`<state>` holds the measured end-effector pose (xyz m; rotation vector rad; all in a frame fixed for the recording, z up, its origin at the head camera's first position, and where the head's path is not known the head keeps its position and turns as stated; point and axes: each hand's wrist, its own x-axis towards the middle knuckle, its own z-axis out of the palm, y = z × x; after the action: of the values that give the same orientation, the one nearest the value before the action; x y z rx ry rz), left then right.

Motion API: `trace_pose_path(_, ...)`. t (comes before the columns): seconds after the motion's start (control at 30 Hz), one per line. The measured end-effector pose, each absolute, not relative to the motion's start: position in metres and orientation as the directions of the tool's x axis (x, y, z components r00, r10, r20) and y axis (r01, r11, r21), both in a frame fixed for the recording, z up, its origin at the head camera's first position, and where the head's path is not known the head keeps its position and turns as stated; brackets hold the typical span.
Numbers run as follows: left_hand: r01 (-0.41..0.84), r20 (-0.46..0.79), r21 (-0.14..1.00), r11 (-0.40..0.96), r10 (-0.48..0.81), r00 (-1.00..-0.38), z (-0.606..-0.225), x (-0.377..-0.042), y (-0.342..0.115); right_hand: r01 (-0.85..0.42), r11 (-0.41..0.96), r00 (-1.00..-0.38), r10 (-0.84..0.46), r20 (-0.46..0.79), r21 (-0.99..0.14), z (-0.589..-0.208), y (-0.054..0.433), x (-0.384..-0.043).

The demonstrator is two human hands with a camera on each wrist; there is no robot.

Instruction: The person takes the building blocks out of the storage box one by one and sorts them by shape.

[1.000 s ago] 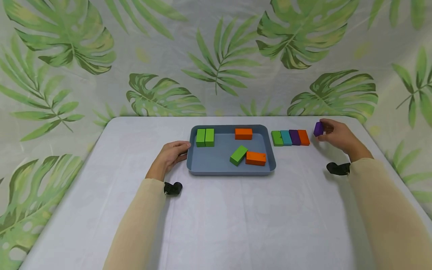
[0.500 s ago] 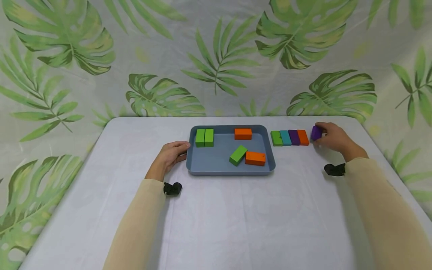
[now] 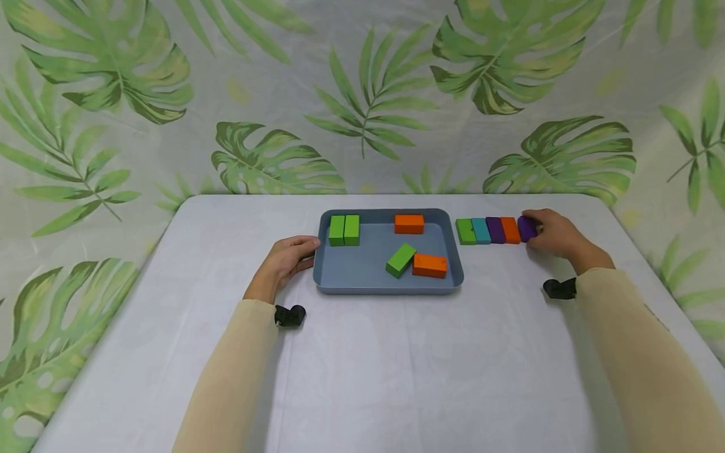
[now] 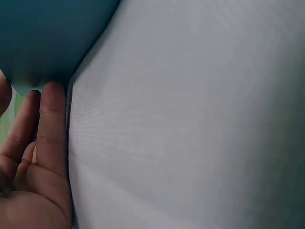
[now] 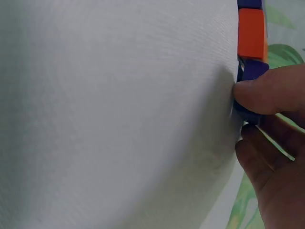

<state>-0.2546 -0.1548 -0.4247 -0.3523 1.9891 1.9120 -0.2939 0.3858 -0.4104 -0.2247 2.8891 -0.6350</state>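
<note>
My right hand point(image 3: 557, 236) pinches a purple block point(image 3: 527, 229) between thumb and fingers, at the right end of a row of blocks. In the right wrist view this purple block point(image 5: 255, 70) stands against or very close to an orange block point(image 5: 251, 33). The row runs from a green block point(image 3: 466, 231) through a blue block point(image 3: 481, 231) and a purple block point(image 3: 495, 230) to the orange block point(image 3: 510, 230). My left hand point(image 3: 287, 259) holds the left edge of a grey-blue tray point(image 3: 362, 290), thumb at the rim and fingers against the outer wall.
Inside the tray, two green blocks point(image 3: 344, 230) lie side by side at the back left. One orange block point(image 3: 409, 224) is at the back right. Nearer the front, a slanted green block point(image 3: 401, 260) touches another orange block point(image 3: 429, 265). White cloth covers the table point(image 3: 362, 365).
My right hand has moved left and down, bringing the purple block to the right end of the row. The left hand and the tray have stayed in place.
</note>
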Motion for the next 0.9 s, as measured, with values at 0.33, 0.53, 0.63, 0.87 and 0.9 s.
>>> trace_pose_path(0.33,-0.419,-0.422,0.906,0.054,0.062,-0.904,-0.424,-0.254,-0.155,-0.073,0.901,-0.973,-0.160,-0.169,-0.429,-0.410,0.378,-0.290)
trace_pose_path(0.53,-0.423,-0.426,0.904,0.059,0.058,-0.903,-0.424,-0.255,-0.155,-0.081,0.909,-0.972,-0.162,-0.168,-0.409,-0.409,0.374,-0.289)
trace_pose_path(0.63,-0.423,-0.426,0.904,0.059,0.059,-0.903,-0.425,-0.255,-0.155,-0.081,0.909,-0.971,-0.164,-0.173,-0.410,-0.408,0.372,-0.288)
trace_pose_path(0.87,-0.422,-0.425,0.905,0.058,0.064,-0.903,-0.425,-0.255,-0.155,-0.109,0.901,-0.971,-0.187,-0.148,-0.419,-0.407,0.371,-0.289)
trace_pose_path(0.9,-0.423,-0.427,0.904,0.060,0.065,-0.902,-0.425,-0.255,-0.155,-0.120,0.901,-0.971,-0.195,-0.142,-0.416,-0.406,0.372,-0.289)
